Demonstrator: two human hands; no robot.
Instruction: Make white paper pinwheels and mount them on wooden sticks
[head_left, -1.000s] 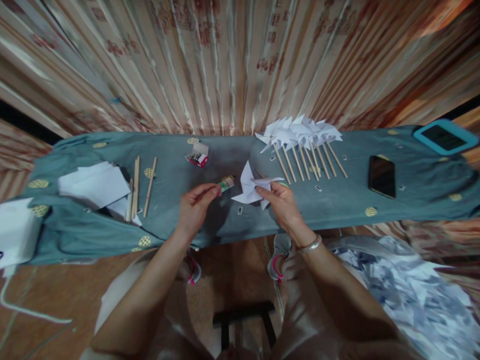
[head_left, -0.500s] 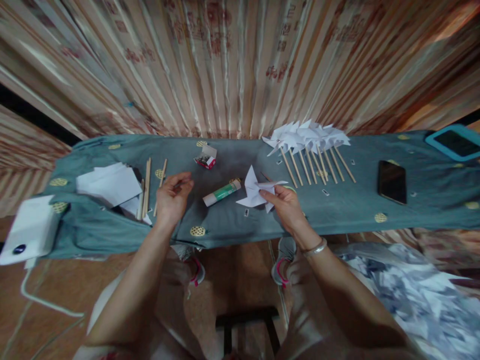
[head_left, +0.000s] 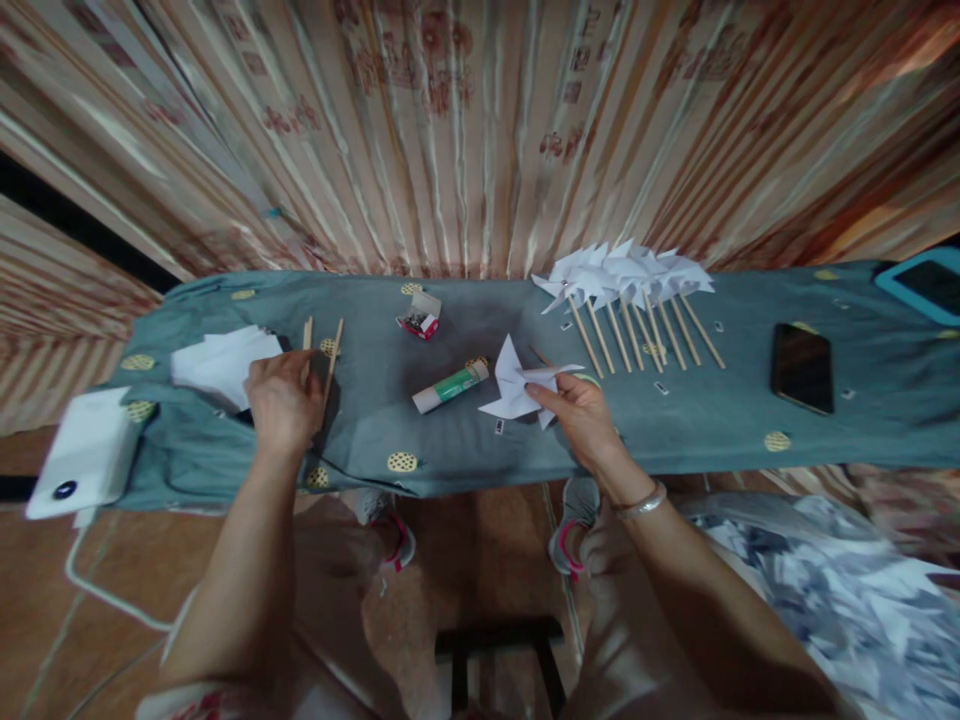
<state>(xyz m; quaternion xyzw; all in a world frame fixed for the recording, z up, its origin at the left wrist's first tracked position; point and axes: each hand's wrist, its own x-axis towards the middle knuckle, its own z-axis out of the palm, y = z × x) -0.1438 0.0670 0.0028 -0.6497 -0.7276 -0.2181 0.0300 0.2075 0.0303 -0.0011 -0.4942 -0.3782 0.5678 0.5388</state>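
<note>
My right hand pinches a folded white paper pinwheel between thumb and fingers, above the middle of the cloth. On the left, my left hand is over the wooden sticks, beside a stack of white paper. Its fingers are curled downward and the fingertips are hidden, so what they hold, if anything, does not show. A glue stick lies between my hands. Behind it stands an open small box of pins.
Several finished pinwheels on sticks lie in a row at the back right. Farther right are a black phone and a blue-framed tablet. A white device with a cable sits at the left end. A bag of white paper pieces stands at lower right.
My left hand has moved left and down, from beside the sticks to over them and the paper's edge. My right hand still holds the pinwheel in about the same place.
</note>
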